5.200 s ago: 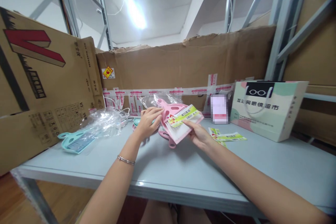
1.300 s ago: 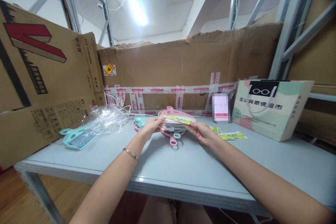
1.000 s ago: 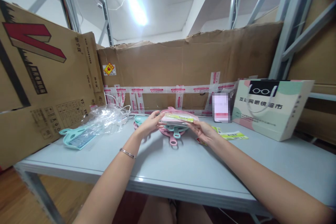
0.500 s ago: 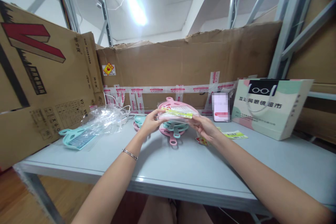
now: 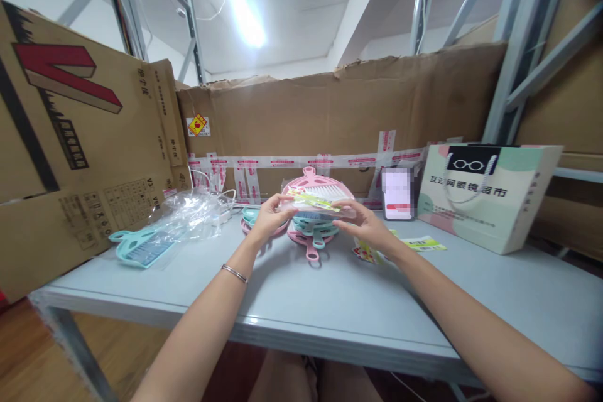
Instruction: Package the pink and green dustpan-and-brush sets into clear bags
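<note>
Both hands hold a pink mini dustpan and brush set (image 5: 318, 187) with a yellow-green paper label across its near edge, lifted above the table. My left hand (image 5: 268, 217) pinches the left end of that edge, and my right hand (image 5: 365, 225) grips the right end. Directly below lies a stack of pink and teal dustpans (image 5: 311, 237) on the grey table (image 5: 330, 301), handles pointing toward me.
A teal dustpan set (image 5: 136, 248) and a heap of clear plastic bags (image 5: 188, 213) lie at the left. Loose labels (image 5: 414, 244) lie right of my hands. A paper gift bag (image 5: 485, 195) and a phone (image 5: 397, 193) stand at the right. Cardboard walls the back and left.
The pink set has gone from tilted up, to flat and low over the stack, to raised again with its handle pointing up and back. Both hands stayed on it.
</note>
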